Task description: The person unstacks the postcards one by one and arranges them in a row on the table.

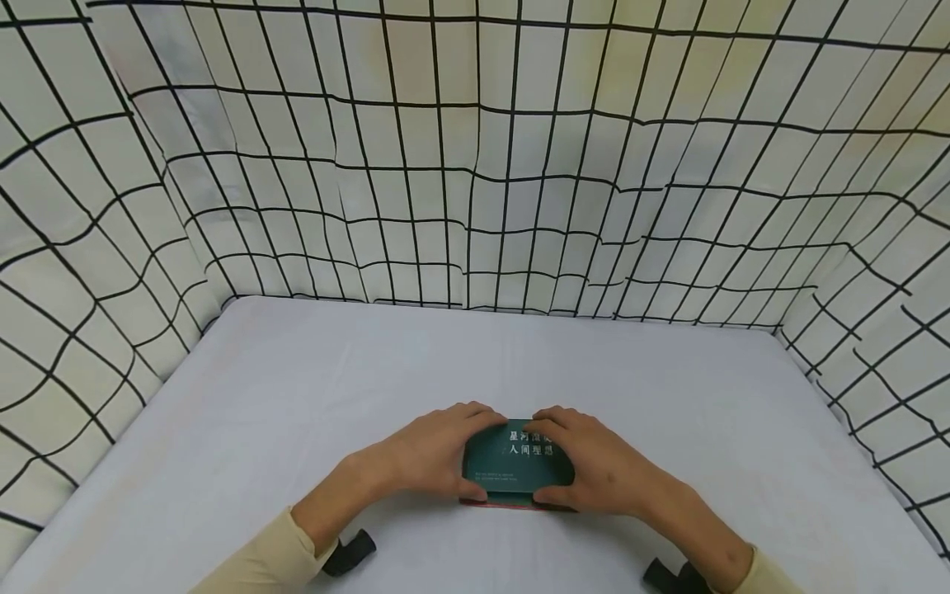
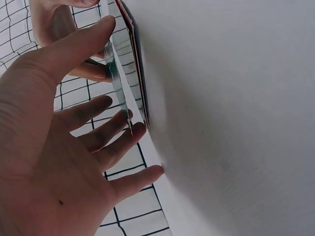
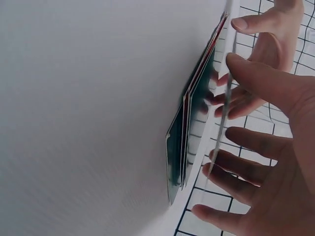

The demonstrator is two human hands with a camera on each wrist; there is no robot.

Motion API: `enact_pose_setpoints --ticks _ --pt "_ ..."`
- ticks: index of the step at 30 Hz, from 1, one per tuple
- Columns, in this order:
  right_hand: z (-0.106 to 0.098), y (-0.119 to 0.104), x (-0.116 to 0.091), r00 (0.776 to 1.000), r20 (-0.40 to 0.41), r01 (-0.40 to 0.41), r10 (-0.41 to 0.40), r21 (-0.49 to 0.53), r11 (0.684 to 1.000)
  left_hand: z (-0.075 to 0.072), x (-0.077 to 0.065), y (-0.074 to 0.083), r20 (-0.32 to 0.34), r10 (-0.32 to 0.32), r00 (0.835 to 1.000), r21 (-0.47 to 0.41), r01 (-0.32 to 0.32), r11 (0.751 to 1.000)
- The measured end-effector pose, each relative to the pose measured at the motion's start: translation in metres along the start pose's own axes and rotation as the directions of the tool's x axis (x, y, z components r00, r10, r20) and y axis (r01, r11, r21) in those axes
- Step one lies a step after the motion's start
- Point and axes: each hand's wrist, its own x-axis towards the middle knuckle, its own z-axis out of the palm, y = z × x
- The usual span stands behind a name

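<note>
A dark green card (image 1: 519,474) with white Chinese characters is held flat between both hands, over the white table. My left hand (image 1: 434,452) grips its left side, thumb at the near edge and fingertips at the far edge. The right hand (image 1: 597,466) holds the right side the same way, its fingers covering some of the characters. Seen edge-on in the right wrist view, the thin card (image 3: 227,101) stands apart from a small, uneven stack of cards (image 3: 189,113) on the table. A reddish edge of that stack shows below the card in the head view.
White cloth covers the table (image 1: 297,396). Light walls with a black grid (image 1: 475,165) rise at its back and both sides. Black wrist mounts (image 1: 349,553) sit under the forearms, beside beige sleeves (image 1: 260,561).
</note>
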Motion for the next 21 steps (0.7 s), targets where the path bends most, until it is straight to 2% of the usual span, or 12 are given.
enact_pose_setpoints --ticks 10,16,21 --pt "0.002 0.001 0.007 0.992 -0.127 0.001 -0.004 -0.03 1.0 -0.008 0.0 -0.006 -0.096 -0.022 0.995 -0.026 0.019 0.999" --pt "0.001 0.0 0.012 0.987 -0.16 -0.016 0.013 -0.019 1.0 -0.015 0.0 -0.011 -0.148 -0.03 0.989 -0.055 0.022 0.998" --pt "-0.001 0.0 0.014 0.979 -0.202 0.004 -0.01 -0.028 1.0 -0.02 0.0 -0.016 -0.184 -0.044 0.982 -0.08 0.03 0.996"
